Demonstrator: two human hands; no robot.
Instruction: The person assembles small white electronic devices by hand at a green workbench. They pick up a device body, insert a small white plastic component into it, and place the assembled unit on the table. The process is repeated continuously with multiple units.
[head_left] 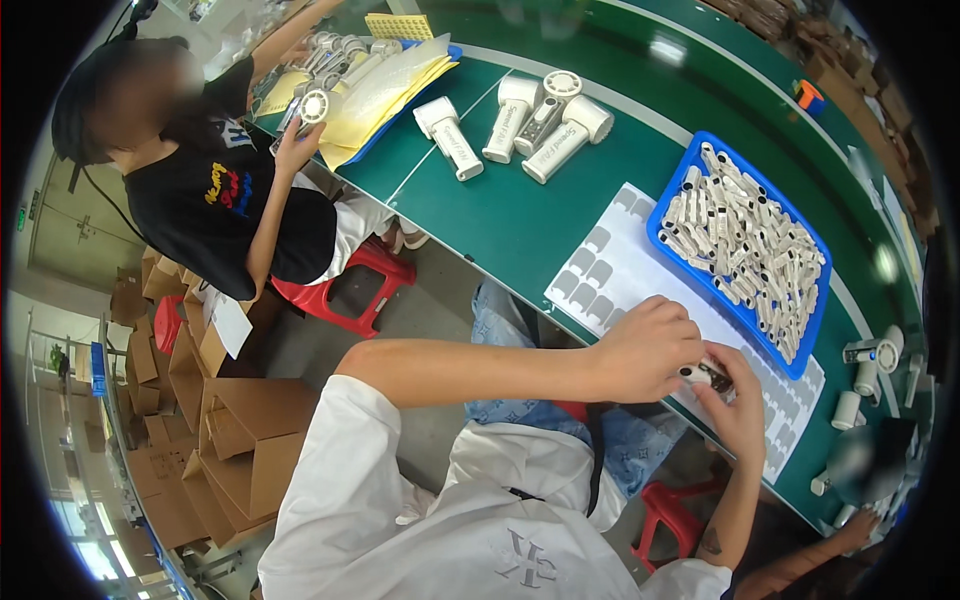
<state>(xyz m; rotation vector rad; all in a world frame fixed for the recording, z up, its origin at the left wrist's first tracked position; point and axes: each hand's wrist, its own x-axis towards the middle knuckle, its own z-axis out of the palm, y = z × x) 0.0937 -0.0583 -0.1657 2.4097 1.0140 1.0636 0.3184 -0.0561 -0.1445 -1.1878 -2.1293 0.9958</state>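
Observation:
My right hand (738, 403) grips a small white part (690, 372) with a dark face between thumb and fingers, just over the table's near edge. Close against it, my left hand (650, 350) is closed with its fingers curled; what it pinches, if anything, is hidden. Beneath and beyond both hands lies a white sheet (600, 262) with rows of grey rounded shapes, apparently stickers. On the sheet's far side a blue tray (655, 215) holds many small white parts (740, 235) with dark ends, similar to the one in my hand.
Several white handheld fans (572, 138) lie on the green table (440, 215). At left a co-worker (200, 170) holds a fan beside a tray with yellow sheets (385, 105). Another person's arm (800, 560) reaches in at lower right, near more fans (873, 352). Cardboard boxes (250, 440) stand on the floor.

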